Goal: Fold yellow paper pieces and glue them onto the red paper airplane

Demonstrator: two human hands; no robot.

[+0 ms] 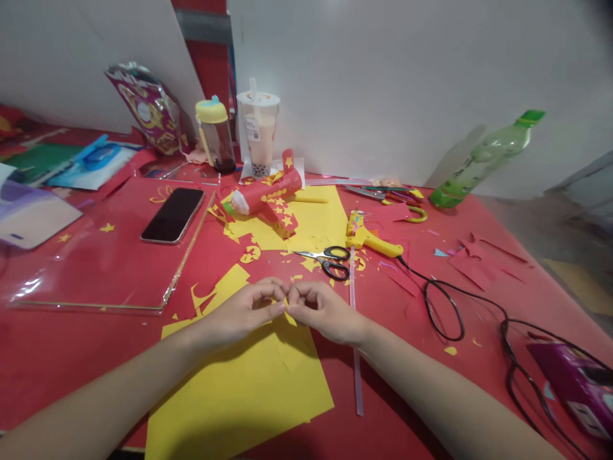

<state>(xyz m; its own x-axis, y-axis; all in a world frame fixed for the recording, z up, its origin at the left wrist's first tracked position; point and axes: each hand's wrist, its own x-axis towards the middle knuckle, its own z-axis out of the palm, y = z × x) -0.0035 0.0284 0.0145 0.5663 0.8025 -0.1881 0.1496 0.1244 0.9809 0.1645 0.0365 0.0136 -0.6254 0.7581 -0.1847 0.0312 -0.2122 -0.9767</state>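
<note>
My left hand (246,313) and my right hand (328,312) meet fingertip to fingertip above a yellow paper sheet (230,396). Both are closed in a pinch on a small yellow paper piece (288,315), mostly hidden by the fingers. Just beyond the hands lie black-handled scissors (330,260), slightly spread, among yellow scraps. Farther back, a red paper airplane model (268,195) with yellow stars rests on another yellow sheet (325,220). To the right of it is a yellow glue gun (371,239), with a clear glue stick (355,358) running toward me.
A phone (173,216) lies on a clear plastic folder (96,255) at left. A snack bag (146,108), a yellow-lidded bottle (218,137) and a bubble tea cup (258,134) stand behind. A green bottle (493,156) leans right. A black cord (460,291) runs toward a purple power strip (575,383).
</note>
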